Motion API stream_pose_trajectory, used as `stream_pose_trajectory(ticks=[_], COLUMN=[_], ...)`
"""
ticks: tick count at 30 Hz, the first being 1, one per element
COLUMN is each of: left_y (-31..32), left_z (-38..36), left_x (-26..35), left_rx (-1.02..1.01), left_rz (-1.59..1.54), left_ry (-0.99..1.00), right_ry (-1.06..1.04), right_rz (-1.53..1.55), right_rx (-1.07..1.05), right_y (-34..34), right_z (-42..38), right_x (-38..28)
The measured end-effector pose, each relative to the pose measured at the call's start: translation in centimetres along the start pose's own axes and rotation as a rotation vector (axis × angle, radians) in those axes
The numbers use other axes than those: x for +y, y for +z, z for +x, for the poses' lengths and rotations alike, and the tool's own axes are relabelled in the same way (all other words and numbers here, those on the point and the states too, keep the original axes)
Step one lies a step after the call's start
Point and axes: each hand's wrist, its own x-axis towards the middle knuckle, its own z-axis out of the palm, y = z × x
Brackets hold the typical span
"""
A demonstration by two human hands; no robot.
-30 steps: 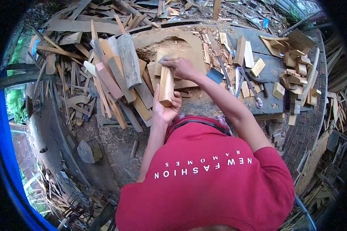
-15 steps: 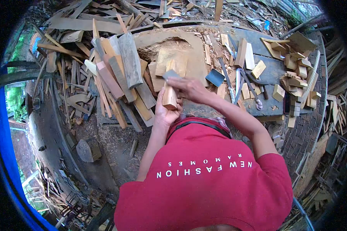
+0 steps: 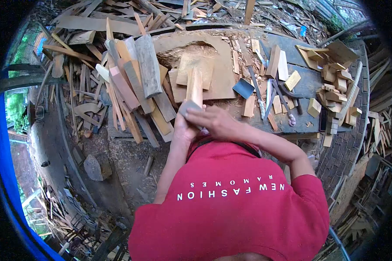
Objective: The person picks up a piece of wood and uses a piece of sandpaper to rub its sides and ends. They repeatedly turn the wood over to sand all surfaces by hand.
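At bench edge, close to the body: wood block [image 3: 194, 88] stands near-upright, base gripped in left hand [image 3: 181, 129], fingers wrapped round it. Right hand [image 3: 215, 122] presses grey sandpaper pad [image 3: 189, 107] on its face. Block prob. light, stiff, dusty-slick; hold low w/ firm wrap.

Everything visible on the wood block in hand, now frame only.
The wood block is a pale tan, elongated rectangular piece with smooth flat faces and squared edges, looking like sawn timber. It points away from the person, its far end over the flat board on the bench. The left hand grips its near end from below; the right hand presses a grey pad, seemingly sandpaper, onto its near upper face. The near end is hidden by the hands.
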Motion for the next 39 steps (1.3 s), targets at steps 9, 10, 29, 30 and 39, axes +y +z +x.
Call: stream_pose_trajectory(ticks=[9,10,29,30,39], left_y=[-3.3,-3.0,-3.1,-3.6,-3.8], left_z=[2.6,2.4,2.3,2.6,2.3], left_x=[0.0,0.1,0.3,0.5,0.8], left_rx=[-0.283,-0.284,-0.21,-0.354,-0.346], left_rz=[-0.006,-0.004,-0.078,-0.09,-0.156], left_ry=[-0.143,-0.143,-0.131,-0.194,-0.222], right_ry=[0.214,0.232,0.315,0.393,0.376], right_rz=[-0.125,-0.135,0.05,0.0,0.102], right_rx=[0.011,0.031,-0.102,-0.136,0.005], right_y=[1.9,1.9,0.4,0.2,2.0], right_z=[3.3,4.3,2.7,3.8,3.8], right_x=[9.9,10.9,6.2,7.3,8.1])
